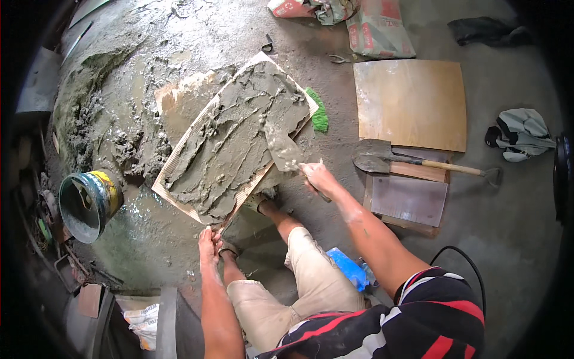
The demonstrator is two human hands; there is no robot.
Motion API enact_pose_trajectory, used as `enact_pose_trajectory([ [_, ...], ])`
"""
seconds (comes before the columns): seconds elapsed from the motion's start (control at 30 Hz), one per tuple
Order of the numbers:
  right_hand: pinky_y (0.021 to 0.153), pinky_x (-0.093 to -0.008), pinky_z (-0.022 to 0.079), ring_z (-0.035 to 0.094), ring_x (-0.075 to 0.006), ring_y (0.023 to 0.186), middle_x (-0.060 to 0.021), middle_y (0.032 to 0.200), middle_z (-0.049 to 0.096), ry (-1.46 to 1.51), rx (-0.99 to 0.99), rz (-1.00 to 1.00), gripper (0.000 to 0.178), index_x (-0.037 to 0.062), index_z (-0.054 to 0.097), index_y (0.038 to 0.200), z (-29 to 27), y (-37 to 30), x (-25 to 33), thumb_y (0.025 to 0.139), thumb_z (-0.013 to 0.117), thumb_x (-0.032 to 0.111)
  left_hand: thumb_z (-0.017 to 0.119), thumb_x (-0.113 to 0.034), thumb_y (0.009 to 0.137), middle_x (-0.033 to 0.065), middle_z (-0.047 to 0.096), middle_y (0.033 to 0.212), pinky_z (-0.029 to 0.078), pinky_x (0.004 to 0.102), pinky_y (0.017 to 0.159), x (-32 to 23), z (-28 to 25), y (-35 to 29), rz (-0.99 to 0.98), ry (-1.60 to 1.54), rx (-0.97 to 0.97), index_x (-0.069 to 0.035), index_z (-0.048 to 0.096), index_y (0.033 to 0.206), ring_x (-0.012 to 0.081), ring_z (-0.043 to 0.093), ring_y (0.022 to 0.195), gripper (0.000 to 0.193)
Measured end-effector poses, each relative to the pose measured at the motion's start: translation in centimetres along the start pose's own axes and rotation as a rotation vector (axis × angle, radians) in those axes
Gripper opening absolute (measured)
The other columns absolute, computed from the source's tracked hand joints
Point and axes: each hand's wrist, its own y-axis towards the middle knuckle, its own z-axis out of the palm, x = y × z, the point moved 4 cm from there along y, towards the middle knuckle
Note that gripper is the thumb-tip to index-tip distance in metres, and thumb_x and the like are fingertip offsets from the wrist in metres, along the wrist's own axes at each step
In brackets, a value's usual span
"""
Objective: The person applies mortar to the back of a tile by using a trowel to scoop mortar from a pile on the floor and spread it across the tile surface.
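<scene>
Grey wet mortar [239, 128] is spread thickly, in ridges, over a rectangular wooden form [179, 139] whose pale edges show around it. The form lies at a slant in front of me. My right hand [320, 178] is closed around the handle of a trowel [284, 149]. The trowel's mortar-smeared blade rests over the form's right edge, its tip against the mortar. At the form's near corner my left hand [209, 244] has its fingers closed on the wooden edge. Beneath that right side, part of my foot shows.
Left stands a mortar-stained bucket [84, 206], near a wet mortar heap [137, 149]. A green brush [318, 110] touches the form's far right side. Right lie a shovel [372, 162], a plywood sheet [412, 102] and boards [409, 200]. Bags [381, 30] lie at the back.
</scene>
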Motion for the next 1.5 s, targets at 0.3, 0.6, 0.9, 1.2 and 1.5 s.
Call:
enact_pose_trajectory([
  [0.3,0.062,-0.0468,0.055,0.068,-0.0346,0.066,-0.0175,0.073,0.069,-0.424,-0.594,-0.173,0.039,0.0035,0.065,0.092,-12.1,2.5,-0.9,0.097,0.058,0.041,0.062,-0.037,0.099,-0.0056,0.058,0.079,0.055,0.0277,0.055,0.3,1.5,0.5,-0.019,-0.007,0.033,-0.016,0.06,0.101,0.0119,0.065,0.074,0.021],
  [0.6,0.081,-0.0502,0.056,0.07,-0.0402,0.09,-0.024,0.092,0.071,-1.066,-0.593,-0.108,0.036,0.0014,0.064,0.103,-4.9,-0.9,-1.5,0.096,0.059,0.037,0.061,-0.035,0.099,-0.0026,0.062,0.088,0.058,0.0275,0.057,-0.5,0.6,-0.2,-0.037,-0.018,0.059,-0.011,0.061,0.109,0.0143,0.068,0.079,0.025],
  [0.9,0.078,-0.0534,0.053,0.068,-0.0411,0.091,-0.0218,0.097,0.07,-1.022,-0.735,-0.317,0.033,0.005,0.061,0.102,-4.6,-3.7,-0.4,0.095,0.063,0.037,0.061,-0.034,0.099,-0.0018,0.061,0.085,0.058,0.0291,0.059,-0.4,-0.4,-0.1,-0.019,-0.057,0.11,-0.011,0.062,0.108,0.0149,0.068,0.079,0.025],
  [1.2,0.085,-0.0494,0.055,0.069,-0.0405,0.097,-0.0236,0.1,0.071,-0.925,-0.72,-0.039,0.037,0.0046,0.067,0.106,-6.5,2.3,1.0,0.096,0.057,0.039,0.065,-0.034,0.097,-0.0051,0.062,0.088,0.055,0.0208,0.054,-0.3,0.5,0.1,-0.036,-0.04,0.104,-0.015,0.064,0.104,0.0068,0.064,0.072,0.02],
  [1.5,0.077,-0.0488,0.057,0.071,-0.0387,0.087,-0.0213,0.092,0.071,-0.975,-0.583,-0.241,0.029,0.0048,0.062,0.1,1.7,-1.6,-1.7,0.095,0.062,0.033,0.062,-0.034,0.099,-0.0033,0.06,0.08,0.057,0.0266,0.057,-0.6,0.5,0.0,-0.037,0.004,0.068,-0.013,0.063,0.102,0.0122,0.066,0.073,0.022],
])
